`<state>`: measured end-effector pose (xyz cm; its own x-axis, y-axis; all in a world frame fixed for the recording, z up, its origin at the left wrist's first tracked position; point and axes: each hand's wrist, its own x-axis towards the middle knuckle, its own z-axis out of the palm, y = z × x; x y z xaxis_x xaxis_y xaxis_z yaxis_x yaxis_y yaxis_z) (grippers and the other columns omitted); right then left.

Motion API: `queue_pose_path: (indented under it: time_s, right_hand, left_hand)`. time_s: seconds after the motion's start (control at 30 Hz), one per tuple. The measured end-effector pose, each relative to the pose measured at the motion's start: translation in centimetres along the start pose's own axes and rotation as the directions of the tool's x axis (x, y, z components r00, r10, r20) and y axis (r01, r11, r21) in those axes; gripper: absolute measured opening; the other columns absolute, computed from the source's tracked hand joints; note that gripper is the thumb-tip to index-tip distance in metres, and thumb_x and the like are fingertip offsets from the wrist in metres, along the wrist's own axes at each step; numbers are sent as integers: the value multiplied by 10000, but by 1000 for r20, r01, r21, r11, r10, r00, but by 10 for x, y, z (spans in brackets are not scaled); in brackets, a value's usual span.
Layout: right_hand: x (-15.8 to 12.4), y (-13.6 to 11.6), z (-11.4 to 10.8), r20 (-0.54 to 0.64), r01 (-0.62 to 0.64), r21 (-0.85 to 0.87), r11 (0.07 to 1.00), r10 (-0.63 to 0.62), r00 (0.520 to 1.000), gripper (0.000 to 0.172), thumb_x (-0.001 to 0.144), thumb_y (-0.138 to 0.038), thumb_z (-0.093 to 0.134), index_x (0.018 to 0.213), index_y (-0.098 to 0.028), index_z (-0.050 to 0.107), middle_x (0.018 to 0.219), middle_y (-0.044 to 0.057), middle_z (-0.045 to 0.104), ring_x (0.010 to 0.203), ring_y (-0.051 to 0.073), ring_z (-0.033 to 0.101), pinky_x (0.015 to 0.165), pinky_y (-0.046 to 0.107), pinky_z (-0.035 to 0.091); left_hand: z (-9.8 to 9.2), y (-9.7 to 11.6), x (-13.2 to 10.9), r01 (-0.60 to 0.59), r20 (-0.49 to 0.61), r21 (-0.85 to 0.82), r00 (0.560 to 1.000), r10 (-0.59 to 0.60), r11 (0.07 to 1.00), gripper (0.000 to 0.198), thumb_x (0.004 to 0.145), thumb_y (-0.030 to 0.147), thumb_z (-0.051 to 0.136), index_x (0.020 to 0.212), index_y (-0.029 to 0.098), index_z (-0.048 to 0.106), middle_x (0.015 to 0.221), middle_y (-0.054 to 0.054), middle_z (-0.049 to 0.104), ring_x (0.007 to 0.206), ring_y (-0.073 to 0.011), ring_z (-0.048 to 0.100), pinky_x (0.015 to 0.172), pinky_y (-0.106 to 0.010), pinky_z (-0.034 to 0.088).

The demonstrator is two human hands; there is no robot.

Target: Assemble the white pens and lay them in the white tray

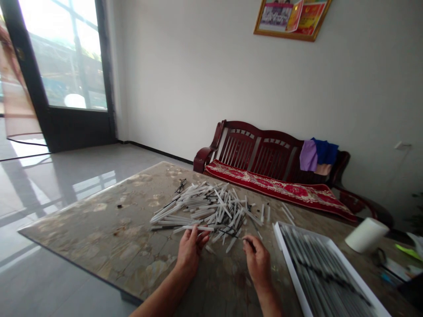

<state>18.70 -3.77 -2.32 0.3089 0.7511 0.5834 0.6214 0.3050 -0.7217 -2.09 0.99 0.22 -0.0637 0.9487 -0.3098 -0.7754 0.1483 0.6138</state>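
My left hand [190, 247] is closed in a pinch on a slim white plastic tube [205, 228], which points to the right. My right hand [257, 257] pinches the end of a thin dark rod [230, 234]. This rod stretches left toward the tube's open end; whether its tip is inside I cannot tell. Just beyond both hands lies a loose pile of white tubes [198, 204], with thin dark rods mixed among them. To the right of my right hand, a shallow white box [280, 237] holds many grey, dark-cored sticks [325, 268] in rows.
The patterned table [132, 251] carries a pair of glasses [180, 185] behind the pile and a white roll [366, 235] beyond the box. A wooden bench [264, 149] with a red cushion [280, 188] stands behind. The table's left edge borders the tiled floor.
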Motion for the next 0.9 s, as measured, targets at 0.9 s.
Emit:
queue_pose_path:
  time_s: [0.9]
  right_hand:
    - [-1,-52,8,514,-529,513,676,252,820,462,530,-472,860,721,-217,526,580,-80,538,433,80,433,386,182,344]
  left_hand:
    - [-2,-10,-15,136,445,311,853,-271,941,349,647,391,845,769,154,618,607,-11,675,523,-106,629,447,-157,469]
